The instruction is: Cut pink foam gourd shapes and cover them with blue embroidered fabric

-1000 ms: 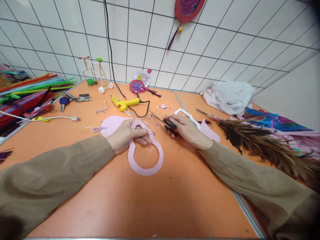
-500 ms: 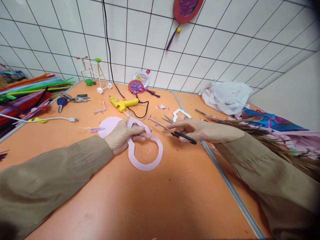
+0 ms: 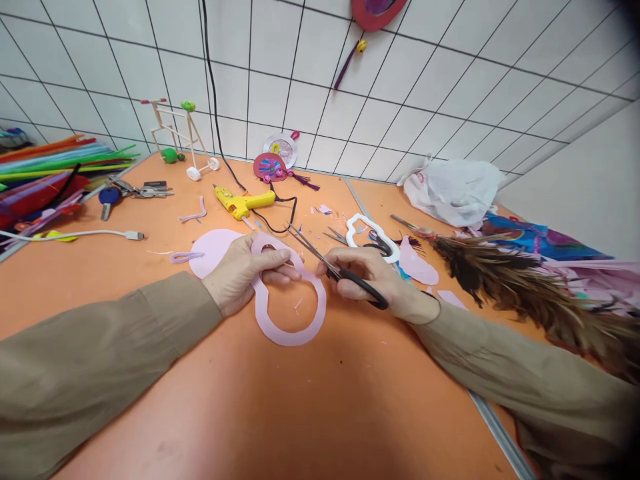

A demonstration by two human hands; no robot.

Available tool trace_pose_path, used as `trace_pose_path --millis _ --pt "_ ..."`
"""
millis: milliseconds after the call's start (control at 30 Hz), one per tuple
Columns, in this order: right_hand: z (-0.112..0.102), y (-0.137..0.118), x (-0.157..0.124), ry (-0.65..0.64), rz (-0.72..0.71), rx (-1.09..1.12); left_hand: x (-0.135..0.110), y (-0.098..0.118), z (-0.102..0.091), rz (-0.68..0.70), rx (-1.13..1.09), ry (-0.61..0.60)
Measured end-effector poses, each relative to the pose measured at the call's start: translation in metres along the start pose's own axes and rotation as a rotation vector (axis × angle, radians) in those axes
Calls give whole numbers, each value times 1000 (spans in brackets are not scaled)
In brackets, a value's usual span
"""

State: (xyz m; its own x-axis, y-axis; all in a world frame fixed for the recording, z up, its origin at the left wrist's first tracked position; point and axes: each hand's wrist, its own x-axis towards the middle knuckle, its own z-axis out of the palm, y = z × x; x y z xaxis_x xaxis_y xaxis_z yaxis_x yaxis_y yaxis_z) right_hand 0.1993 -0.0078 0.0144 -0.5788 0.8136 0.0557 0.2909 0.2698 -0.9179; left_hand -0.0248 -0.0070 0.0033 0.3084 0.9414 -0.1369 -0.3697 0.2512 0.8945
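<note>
My left hand (image 3: 250, 273) pinches a pink paper frame (image 3: 290, 335), cut as an outline with two rounded openings. Black-handled scissors (image 3: 357, 283) are in my right hand (image 3: 370, 273), their blades parted a little and pointing up and left beside the frame's right edge. Behind my left hand lies a solid pink paper shape (image 3: 213, 250) with a pipe-cleaner loop (image 3: 187, 257) on its left side. A white outline frame (image 3: 393, 248) rests beyond my right hand, over a second pair of scissors (image 3: 337, 236).
A yellow glue gun (image 3: 243, 201) lies at the back with its black cord. Keys (image 3: 143, 190), a white cable (image 3: 90, 233) and pipe cleaners (image 3: 70, 160) are at left. Brown feathers (image 3: 530, 300), pink scraps (image 3: 417, 263) and a plastic bag (image 3: 453, 190) lie at right.
My right hand has moved slightly left and closer to the pink frame, and the scissors' blades have parted and tilted more upward. My left hand keeps its hold.
</note>
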Motion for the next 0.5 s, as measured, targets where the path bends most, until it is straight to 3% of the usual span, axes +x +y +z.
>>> trace_pose_path --millis 500 --pt "2 21 -1 -40 145 157 -2 1 7 -28 43 118"
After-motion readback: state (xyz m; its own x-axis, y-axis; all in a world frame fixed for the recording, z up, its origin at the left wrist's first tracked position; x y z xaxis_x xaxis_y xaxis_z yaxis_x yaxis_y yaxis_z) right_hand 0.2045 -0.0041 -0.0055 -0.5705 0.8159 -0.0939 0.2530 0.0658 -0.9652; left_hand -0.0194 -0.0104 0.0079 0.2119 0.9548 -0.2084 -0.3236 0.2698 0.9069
